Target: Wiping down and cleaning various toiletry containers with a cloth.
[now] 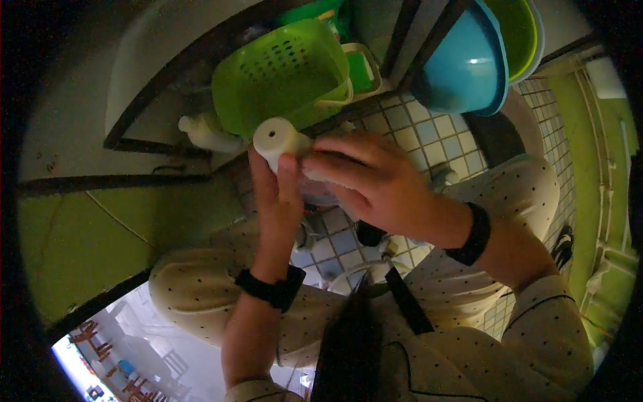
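A white cylindrical object [275,143], with a round end and a small dark hole in it, is held up before me. My left hand [278,191] grips it from below, the thumb against its side. The fingers of my right hand [371,176] reach its right side, near a pale part whose shape I cannot make out. Below the fingers something pinkish and translucent shows, partly hidden by both hands. Behind the white object stands a green plastic basket [281,75] with holes in its wall.
A white bottle [211,133] lies or leans left of the basket. A small container [362,70] with a green item is right of it. Blue [467,60] and green basins [512,35] stand at the upper right. Checkered tiles [437,135] cover the floor; my knees flank the hands.
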{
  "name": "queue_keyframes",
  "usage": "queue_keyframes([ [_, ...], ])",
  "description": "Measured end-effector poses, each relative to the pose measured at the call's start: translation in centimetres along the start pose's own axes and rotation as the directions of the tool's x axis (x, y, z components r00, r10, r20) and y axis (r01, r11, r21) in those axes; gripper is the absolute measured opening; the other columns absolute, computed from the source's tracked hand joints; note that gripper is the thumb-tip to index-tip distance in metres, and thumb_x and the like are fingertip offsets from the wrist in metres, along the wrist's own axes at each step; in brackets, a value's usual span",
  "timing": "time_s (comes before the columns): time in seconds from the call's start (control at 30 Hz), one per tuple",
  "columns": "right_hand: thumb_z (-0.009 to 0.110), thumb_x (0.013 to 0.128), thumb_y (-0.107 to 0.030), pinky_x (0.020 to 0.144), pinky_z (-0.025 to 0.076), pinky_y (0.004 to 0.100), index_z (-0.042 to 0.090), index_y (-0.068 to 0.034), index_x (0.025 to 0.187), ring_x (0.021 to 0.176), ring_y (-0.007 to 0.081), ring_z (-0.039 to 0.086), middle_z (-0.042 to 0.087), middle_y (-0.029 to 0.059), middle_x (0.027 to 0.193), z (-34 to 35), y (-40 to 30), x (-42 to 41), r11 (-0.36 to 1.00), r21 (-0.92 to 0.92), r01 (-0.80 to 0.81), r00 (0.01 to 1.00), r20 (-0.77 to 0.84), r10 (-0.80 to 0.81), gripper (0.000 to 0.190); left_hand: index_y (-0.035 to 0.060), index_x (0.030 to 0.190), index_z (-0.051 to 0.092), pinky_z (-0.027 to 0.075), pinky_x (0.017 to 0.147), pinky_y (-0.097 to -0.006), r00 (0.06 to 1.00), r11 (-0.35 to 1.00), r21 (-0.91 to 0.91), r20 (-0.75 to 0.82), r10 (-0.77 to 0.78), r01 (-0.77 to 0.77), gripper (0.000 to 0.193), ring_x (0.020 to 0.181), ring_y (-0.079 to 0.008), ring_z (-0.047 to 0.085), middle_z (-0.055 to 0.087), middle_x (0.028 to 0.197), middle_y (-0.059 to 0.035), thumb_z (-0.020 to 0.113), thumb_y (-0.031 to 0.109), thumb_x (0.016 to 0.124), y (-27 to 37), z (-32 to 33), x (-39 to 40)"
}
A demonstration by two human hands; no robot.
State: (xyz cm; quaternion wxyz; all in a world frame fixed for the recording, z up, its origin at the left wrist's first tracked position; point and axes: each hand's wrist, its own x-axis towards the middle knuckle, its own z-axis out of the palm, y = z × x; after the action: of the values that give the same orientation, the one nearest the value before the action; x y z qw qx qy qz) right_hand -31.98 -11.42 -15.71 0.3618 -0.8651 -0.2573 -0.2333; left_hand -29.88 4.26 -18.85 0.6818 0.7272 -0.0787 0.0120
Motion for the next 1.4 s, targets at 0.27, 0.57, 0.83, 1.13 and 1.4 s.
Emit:
queue_keyframes([
  [0.27, 0.062, 0.065, -0.002, 0.072, 0.047, 0.0357, 0.061, -0.013, 0.097, 0.085, 0.0266, 0.057, 0.055, 0.006, 0.1, -0.6, -0.6, 0.3, 0.998, -0.065, 0.013, 1.0, 0.01, -0.012, 0.034, 0.0024, 0.123, 0.035, 0.036, 0.089, -0.0288, 0.995, 0.994, -0.039, 0.0, -0.099, 0.099, 0.04, 0.103, -0.0162, 0.043, 0.045, 0.114, -0.0088, 0.044, 0.027, 0.093, 0.5, 0.2, 0.1],
  [0.57, 0.062, 0.065, -0.001, 0.073, 0.047, 0.0365, 0.061, -0.014, 0.097, 0.089, 0.0265, 0.056, 0.054, 0.0064, 0.103, -1.0, -0.8, 0.5, 0.998, -0.032, -0.055, 0.996, 0.061, 0.057, 0.035, 0.0016, 0.124, 0.033, 0.035, 0.09, -0.0299, 1.0, 1.0, 0.022, 0.007, -0.02, 0.019, 0.047, 0.104, -0.0177, 0.043, 0.044, 0.115, -0.0102, 0.046, 0.033, 0.092, 0.5, 0.1, 0.2],
  [0.83, 0.062, 0.066, -0.001, 0.074, 0.047, 0.0367, 0.06, -0.014, 0.098, 0.089, 0.0278, 0.056, 0.054, 0.0074, 0.104, -0.9, -0.7, 0.3, 0.998, -0.048, -0.027, 0.997, 0.069, 0.03, 0.035, 0.0008, 0.125, 0.031, 0.035, 0.091, -0.0304, 0.997, 0.998, -0.065, 0.073, 0.02, -0.015, 0.047, 0.104, -0.0186, 0.043, 0.044, 0.115, -0.0108, 0.045, 0.031, 0.092, -1.4, -0.4, 0.1],
  [1.13, 0.062, 0.064, -0.001, 0.075, 0.047, 0.037, 0.061, -0.014, 0.098, 0.09, 0.0276, 0.055, 0.054, 0.0069, 0.103, -0.9, -0.9, 0.6, 0.998, -0.057, 0.005, 0.998, 0.065, -0.002, 0.037, -0.0003, 0.128, 0.029, 0.034, 0.092, -0.0306, 0.999, 0.998, 0.062, 0.037, 0.01, -0.012, 0.048, 0.105, -0.0194, 0.043, 0.044, 0.116, -0.0115, 0.044, 0.029, 0.092, 0.3, -0.3, 0.1],
  [1.4, 0.059, 0.073, -0.016, 0.075, 0.048, 0.039, 0.061, -0.01, 0.093, 0.088, 0.0283, 0.056, 0.056, 0.008, 0.101, -0.8, -1.1, 0.8, 0.999, -0.054, -0.005, 1.0, 0.015, 0.005, 0.021, -0.0007, 0.129, 0.029, 0.033, 0.093, -0.0317, 0.996, 0.995, 0.04, -0.013, -0.093, 0.093, 0.05, 0.109, -0.0207, 0.041, 0.043, 0.119, -0.0131, 0.04, 0.033, 0.093, 0.3, 0.2, 0.0],
])
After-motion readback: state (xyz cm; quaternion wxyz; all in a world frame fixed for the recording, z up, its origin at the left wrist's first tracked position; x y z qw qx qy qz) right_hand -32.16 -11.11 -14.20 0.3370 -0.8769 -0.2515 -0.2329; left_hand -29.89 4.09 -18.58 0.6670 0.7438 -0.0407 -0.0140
